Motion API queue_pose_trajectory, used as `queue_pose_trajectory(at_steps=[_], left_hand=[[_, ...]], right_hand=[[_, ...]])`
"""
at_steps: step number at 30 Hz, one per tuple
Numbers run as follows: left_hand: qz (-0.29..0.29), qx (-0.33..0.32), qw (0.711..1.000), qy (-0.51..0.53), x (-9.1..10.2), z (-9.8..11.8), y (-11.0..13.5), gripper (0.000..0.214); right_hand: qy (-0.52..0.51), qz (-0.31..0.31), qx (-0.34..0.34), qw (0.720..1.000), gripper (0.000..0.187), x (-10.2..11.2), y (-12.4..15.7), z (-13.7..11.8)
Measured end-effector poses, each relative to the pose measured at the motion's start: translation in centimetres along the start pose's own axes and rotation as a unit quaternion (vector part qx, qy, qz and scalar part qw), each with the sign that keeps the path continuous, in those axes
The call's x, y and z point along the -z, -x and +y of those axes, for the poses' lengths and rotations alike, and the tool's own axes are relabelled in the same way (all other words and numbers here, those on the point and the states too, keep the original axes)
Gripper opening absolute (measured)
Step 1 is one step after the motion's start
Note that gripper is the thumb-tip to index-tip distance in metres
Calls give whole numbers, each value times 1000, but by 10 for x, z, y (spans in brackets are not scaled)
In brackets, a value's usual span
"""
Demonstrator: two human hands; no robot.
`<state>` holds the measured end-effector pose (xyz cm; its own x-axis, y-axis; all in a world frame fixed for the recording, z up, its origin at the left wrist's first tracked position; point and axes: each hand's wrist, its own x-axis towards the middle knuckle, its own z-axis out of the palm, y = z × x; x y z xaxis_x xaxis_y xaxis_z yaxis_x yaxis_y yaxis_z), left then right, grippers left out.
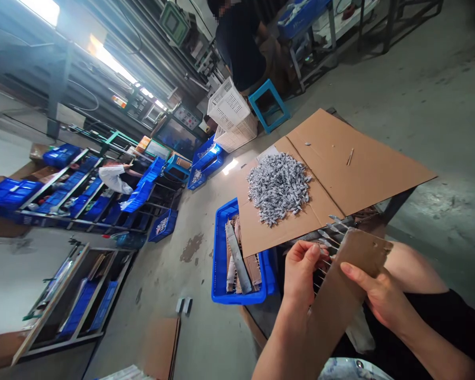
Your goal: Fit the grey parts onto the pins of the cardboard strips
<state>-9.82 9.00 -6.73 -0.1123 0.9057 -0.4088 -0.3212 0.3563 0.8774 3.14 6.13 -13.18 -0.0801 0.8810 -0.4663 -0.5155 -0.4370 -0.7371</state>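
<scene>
My right hand (380,293) grips a strip of brown cardboard (342,285), thumb across its face. Thin sticks with small grey pieces (334,227) on their ends project from the strip's far edge. At that edge my left hand (304,269) is closed, thumb and fingertips pinched around one of the small grey pieces; the fingers partly hide it. Beyond both hands, a heap of similar grey pieces (279,187) lies on a flat cardboard sheet (364,158) over a table.
Left of the table, a blue crate (219,264) holds cardboard strips. A few loose bits (350,157) lie on the sheet. Farther off are white baskets (229,105), a blue stool (271,105), a seated person (239,47), and another person (116,177) beside a rack of blue bins.
</scene>
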Motion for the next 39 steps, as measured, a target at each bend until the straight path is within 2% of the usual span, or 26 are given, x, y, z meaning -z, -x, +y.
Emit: queue_pose_trajectory(at_steps=[11,18,20,22,25,27,28,31,33,35,37,39], left_hand=[[-5,-13,1000,-12,-5,-2,9,27],[4,-26,1000,-2,-11,-1,2,27],[-6,-32,999,4,-8,-6,-4,27],[-22,-37,999,-11,-1,-11,-14,26],[-27,-64,991,-113,17,-11,-37,27],[7,-117,966,-231,27,-3,-60,23],[34,-151,943,-294,31,3,-73,19],[86,-223,838,-491,33,21,-110,3],[82,-235,761,-600,30,28,-127,6],[71,-234,705,-665,28,30,-137,8],[70,-234,676,-695,27,28,-138,9],[77,-234,664,-706,29,25,-135,11]], right_hand=[[1,25,-12,1000,28,-5,8,-2],[-3,66,-35,997,24,-16,3,-23],[-29,44,-50,997,29,-15,1,-25],[-55,-7,-62,997,34,-11,-1,-22],[-80,-60,-83,992,33,-5,-3,-14],[-88,-52,-90,991,32,-2,-5,-8],[-90,-46,-90,991,32,-2,-6,-6],[-77,-34,-74,994,31,-2,-11,-2],[-61,-32,-62,996,31,-4,-13,-2],[-45,-31,-57,997,32,-6,-13,-4],[-36,-35,-57,997,33,-9,-12,-6],[-27,-37,-57,997,34,-10,-9,-7]])
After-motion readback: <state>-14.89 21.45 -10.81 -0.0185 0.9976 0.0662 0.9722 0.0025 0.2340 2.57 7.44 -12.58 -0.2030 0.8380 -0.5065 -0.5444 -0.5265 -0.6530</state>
